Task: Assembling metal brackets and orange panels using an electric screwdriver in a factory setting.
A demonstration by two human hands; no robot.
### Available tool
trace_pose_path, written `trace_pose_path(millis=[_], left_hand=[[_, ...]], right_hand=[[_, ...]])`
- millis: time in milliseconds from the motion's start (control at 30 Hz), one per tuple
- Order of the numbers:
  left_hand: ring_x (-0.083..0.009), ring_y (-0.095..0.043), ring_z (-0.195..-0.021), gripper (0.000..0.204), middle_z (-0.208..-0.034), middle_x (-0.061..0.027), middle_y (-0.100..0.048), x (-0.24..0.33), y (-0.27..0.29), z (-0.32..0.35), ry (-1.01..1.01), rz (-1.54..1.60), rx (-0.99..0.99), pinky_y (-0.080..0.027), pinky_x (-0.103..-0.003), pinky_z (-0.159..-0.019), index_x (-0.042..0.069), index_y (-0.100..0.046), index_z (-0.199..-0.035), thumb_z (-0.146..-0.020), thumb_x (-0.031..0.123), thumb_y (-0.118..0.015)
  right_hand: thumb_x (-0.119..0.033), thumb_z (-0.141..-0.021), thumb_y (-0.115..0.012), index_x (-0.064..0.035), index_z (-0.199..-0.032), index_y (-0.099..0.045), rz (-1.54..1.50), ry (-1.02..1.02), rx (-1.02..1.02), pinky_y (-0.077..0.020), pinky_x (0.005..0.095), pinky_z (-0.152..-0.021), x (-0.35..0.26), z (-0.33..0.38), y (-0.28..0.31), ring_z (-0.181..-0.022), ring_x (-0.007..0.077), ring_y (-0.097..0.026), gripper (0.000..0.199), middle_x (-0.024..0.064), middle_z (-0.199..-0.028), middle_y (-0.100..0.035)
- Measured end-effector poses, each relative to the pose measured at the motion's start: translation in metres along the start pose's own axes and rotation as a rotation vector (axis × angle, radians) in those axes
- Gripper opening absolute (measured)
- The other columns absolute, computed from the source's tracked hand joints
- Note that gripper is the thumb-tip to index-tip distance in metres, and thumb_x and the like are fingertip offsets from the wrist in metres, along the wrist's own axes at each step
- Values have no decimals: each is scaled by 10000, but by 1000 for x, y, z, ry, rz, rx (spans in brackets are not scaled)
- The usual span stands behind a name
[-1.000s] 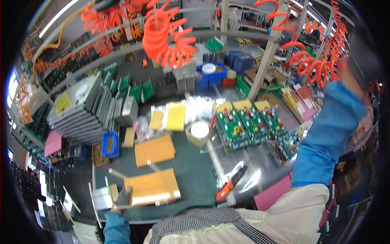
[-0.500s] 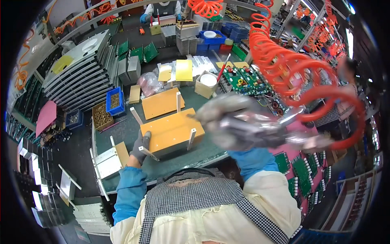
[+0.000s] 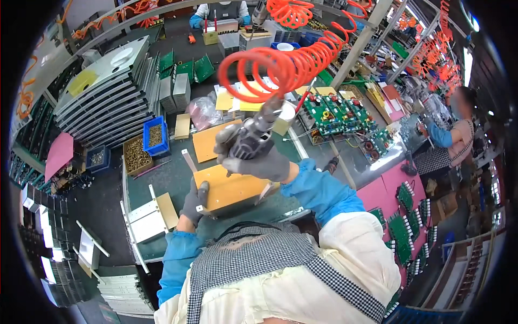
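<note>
My gloved right hand [image 3: 261,162] is wrapped round a pneumatic screwdriver [image 3: 264,120]. It holds the tool, tilted, over an orange board [image 3: 229,190] with pale posts at its corners, one post [image 3: 188,160] standing at the far left. Whether the bit touches the board cannot be seen behind the hand. My left hand [image 3: 193,205], also gloved, grips the board's left edge, its thumb on top. From the tool's upper end runs a red coiled hose [image 3: 291,70]. A second orange board [image 3: 208,143] lies just beyond on the green bench.
To the left are a box of brass-coloured fasteners [image 3: 136,155], a blue bin [image 3: 156,136] and a white panel with rails [image 3: 144,220]. Green circuit boards [image 3: 329,113] stand at the right, with a co-worker [image 3: 458,124] beyond. Stacked metal panels [image 3: 102,92] rise at far left.
My right hand has swung left with the screwdriver, from right of the orange board to above it. The hose has moved left too. My left hand keeps its grip on the board.
</note>
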State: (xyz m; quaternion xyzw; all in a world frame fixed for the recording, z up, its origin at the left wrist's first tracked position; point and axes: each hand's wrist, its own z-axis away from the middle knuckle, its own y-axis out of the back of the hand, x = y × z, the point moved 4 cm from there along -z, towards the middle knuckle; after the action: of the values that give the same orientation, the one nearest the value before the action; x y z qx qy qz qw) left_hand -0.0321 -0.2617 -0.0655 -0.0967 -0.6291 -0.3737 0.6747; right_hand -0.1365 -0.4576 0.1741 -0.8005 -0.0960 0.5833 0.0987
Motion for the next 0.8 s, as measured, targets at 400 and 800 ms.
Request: trace_pose_path(millis=[400,800], left_hand=[[-424,-601,-1172,695,-1231,-301,-615,18,2,12,69,-3,51,-468,-432,-980,173,-244,-1545,-990,532,-460],[-416,-598,-1169,723,-1234,-295,-606,42,-4,21,109,117,-20,-477,-426,-956,132,-204,-1542,-990,510,-477]], right_hand=[[-13,-797,-732,-62,-1244,-553,-55,-176,-215,-529,322,-869,34,-5,20,-994,146,-609,484,56,-1093,-607],[37,-794,-706,-56,-1262,-555,-76,-168,-124,-550,319,-852,45,-5,23,-1024,165,-625,501,70,-1124,-619]])
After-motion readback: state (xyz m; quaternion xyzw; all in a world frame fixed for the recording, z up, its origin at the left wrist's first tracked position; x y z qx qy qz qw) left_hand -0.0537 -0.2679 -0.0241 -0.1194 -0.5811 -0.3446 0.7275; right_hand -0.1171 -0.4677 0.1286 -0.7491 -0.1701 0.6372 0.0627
